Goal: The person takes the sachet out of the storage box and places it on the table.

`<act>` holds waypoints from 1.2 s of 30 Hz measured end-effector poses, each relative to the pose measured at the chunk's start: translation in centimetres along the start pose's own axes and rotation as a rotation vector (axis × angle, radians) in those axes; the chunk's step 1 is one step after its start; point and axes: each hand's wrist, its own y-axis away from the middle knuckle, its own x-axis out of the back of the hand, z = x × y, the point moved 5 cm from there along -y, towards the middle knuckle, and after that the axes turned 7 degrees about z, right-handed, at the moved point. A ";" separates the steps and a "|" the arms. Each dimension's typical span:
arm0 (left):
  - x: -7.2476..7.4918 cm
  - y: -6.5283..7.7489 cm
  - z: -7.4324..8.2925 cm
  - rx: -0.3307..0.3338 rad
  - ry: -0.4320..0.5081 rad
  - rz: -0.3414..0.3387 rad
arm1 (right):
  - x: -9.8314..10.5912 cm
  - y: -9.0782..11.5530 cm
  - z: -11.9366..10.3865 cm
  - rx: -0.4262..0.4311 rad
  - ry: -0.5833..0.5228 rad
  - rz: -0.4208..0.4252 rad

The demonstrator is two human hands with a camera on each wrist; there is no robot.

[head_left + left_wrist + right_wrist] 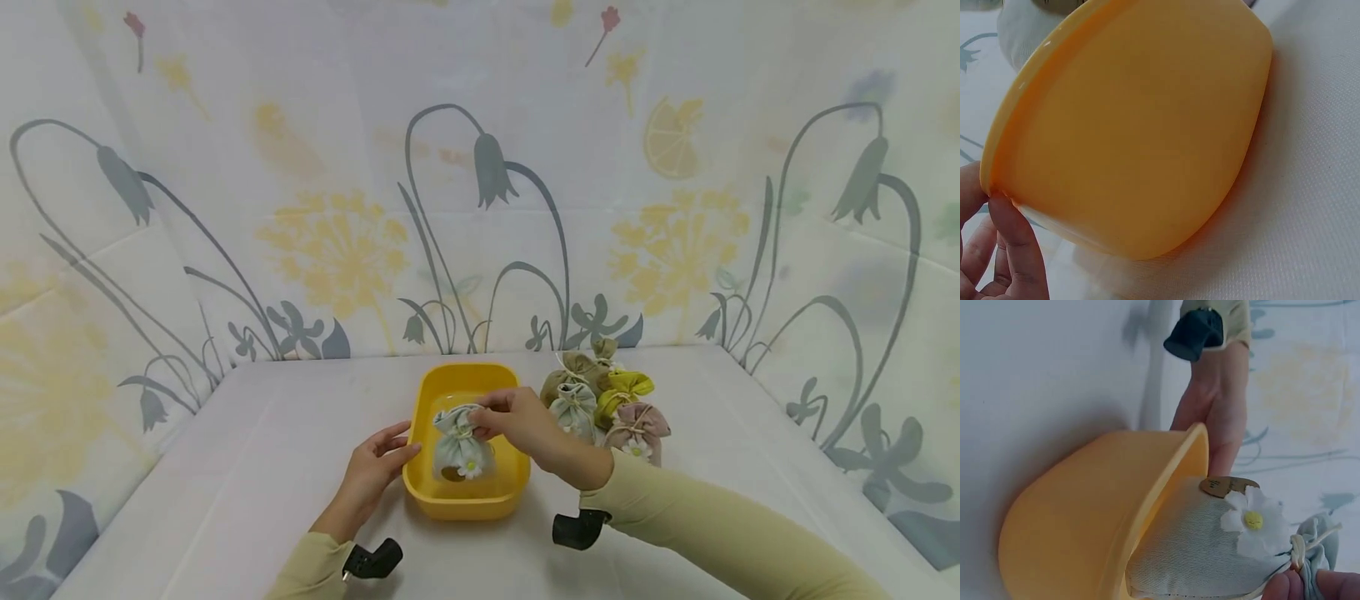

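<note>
A yellow plastic tub (465, 510) stands on the white-covered table. My left hand (369, 475) pinches its left rim between thumb and fingers, as the left wrist view also shows at the tub's rim (1000, 144). With my right hand (521, 429) I pinch the gathered neck of a pale green drawstring pouch (450, 454) over the tub. The pouch has a white cloth daisy (1254, 520) and a brown tag (1225, 485) on its front. Its lower part dips inside the tub's rim in the right wrist view.
Right of the tub sits a cluster of tied pouches: a pale green pouch (573, 412), a yellow pouch (621, 396), a pink pouch (641, 429) and brown ones (577, 371) behind. A floral-print cloth (510, 275) hangs at the back.
</note>
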 end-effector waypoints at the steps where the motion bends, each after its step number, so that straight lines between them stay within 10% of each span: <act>1: 0.0 0.0 0.0 0.000 0.003 0.000 | 0.1 0.3 -0.1 0.005 -0.008 0.002; 15: 0.0 0.2 0.1 -0.008 -0.016 -0.007 | 3.2 3.7 -1.6 0.138 -0.039 0.079; 36: 0.0 0.2 0.2 0.001 -0.008 -0.001 | 11.9 6.1 2.6 0.001 0.075 0.301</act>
